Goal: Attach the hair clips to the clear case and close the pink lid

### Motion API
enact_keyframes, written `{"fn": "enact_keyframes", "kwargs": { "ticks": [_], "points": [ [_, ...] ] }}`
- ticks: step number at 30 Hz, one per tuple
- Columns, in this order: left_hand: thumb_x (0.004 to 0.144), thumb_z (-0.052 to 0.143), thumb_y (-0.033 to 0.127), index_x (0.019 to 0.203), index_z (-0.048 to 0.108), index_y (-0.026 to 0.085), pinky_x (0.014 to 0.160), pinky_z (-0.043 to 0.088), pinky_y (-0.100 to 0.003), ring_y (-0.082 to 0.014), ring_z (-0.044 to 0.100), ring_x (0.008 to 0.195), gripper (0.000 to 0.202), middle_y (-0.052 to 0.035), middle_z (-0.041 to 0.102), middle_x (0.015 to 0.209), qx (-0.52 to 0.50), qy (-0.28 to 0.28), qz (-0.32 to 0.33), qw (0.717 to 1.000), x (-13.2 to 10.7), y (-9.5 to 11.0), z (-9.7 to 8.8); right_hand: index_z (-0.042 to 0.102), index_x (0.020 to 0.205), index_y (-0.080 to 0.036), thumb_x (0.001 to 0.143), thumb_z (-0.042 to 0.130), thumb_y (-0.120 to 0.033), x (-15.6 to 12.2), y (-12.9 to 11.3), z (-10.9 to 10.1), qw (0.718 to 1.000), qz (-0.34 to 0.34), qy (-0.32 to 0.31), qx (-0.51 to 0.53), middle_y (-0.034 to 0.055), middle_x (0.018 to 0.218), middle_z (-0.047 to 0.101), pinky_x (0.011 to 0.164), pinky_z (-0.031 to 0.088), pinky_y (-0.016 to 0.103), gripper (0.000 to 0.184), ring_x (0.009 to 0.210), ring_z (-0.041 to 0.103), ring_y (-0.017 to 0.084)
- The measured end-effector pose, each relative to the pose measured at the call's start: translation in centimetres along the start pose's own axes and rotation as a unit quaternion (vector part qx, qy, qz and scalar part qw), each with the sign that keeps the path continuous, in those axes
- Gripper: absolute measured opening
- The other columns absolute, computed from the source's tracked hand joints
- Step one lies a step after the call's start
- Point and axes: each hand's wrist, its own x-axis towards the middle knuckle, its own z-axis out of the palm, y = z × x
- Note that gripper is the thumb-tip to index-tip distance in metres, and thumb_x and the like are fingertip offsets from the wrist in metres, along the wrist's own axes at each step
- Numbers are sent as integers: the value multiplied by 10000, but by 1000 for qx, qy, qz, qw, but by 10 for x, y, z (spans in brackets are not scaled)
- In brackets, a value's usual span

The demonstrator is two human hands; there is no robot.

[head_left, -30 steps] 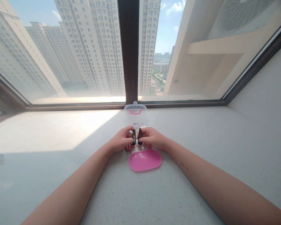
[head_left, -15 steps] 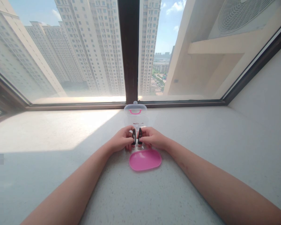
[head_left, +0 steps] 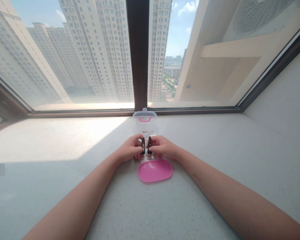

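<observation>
While sunlight falls across the left part of the pale speckled sill (head_left: pixel 145 206), the rest lies in shade below a dark-framed window (head_left: pixel 97 56), with high-rise buildings outside and a white wall (head_left: pixel 282 90) at the right. The left hand (head_left: pixel 130 148) is closed in a pinch, thumb against fingers, on one black hair clip (head_left: pixel 143 146); the right hand (head_left: pixel 165 147) pinches a second black clip (head_left: pixel 149 145) likewise. Both clips stand roughly upright at the fingertips, side by side with a narrow gap between them. Just nearer the person lies a pink oval tray (head_left: pixel 155 171); beyond the hands, near the window, stands a clear plastic container (head_left: pixel 145 126) with a pink handle (head_left: pixel 150 119).
</observation>
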Motion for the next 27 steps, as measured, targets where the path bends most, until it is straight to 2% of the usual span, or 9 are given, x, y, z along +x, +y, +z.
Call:
{"fn": "enact_keyframes", "kwargs": {
  "ticks": [27],
  "points": [
    [646, 502, 121, 883, 446, 176, 364, 396, -166, -121, 577, 409, 249, 16, 621, 585, -4, 3, -5, 1000, 0, 2, 0, 570, 898, -135, 740, 590, -194, 0, -1, 0, 1000, 0, -3, 7, 65, 771, 676, 383, 411, 153, 169, 618, 631, 143]
  ]
}}
